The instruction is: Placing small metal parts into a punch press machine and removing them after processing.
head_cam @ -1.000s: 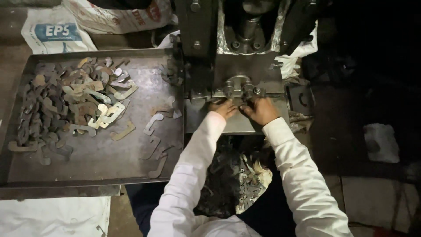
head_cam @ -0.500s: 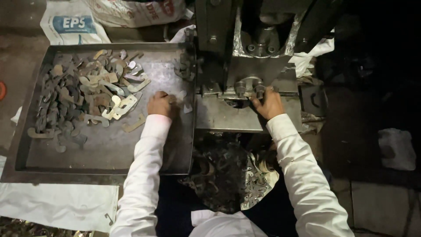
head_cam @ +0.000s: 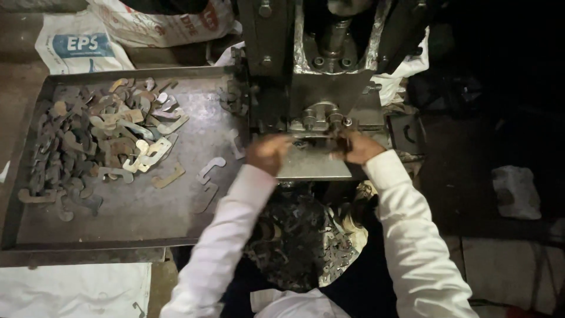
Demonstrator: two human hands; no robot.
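My left hand (head_cam: 268,153) is blurred at the left edge of the flat steel bed (head_cam: 312,169) of a press machine (head_cam: 323,76); whether it holds a piece is unclear. My right hand (head_cam: 356,147) rests on the bed's right side, fingers curled against the die block (head_cam: 321,118). What they pinch is hidden in shadow. Both arms wear white sleeves. A heap of flat, hooked metal blanks (head_cam: 94,141) lies on the large metal tray (head_cam: 147,221) to the left. A few single blanks (head_cam: 210,169) lie near the tray's right side.
Below the press bed, between my arms, sits a dark pile of stamped metal pieces (head_cam: 300,241). White printed sacks (head_cam: 79,44) lie behind the tray. A pale crumpled cloth (head_cam: 517,191) lies on the dark floor at right.
My left hand has left the tray and swung right to the press bed. My right hand has stayed at the die. The camera has shifted slightly.
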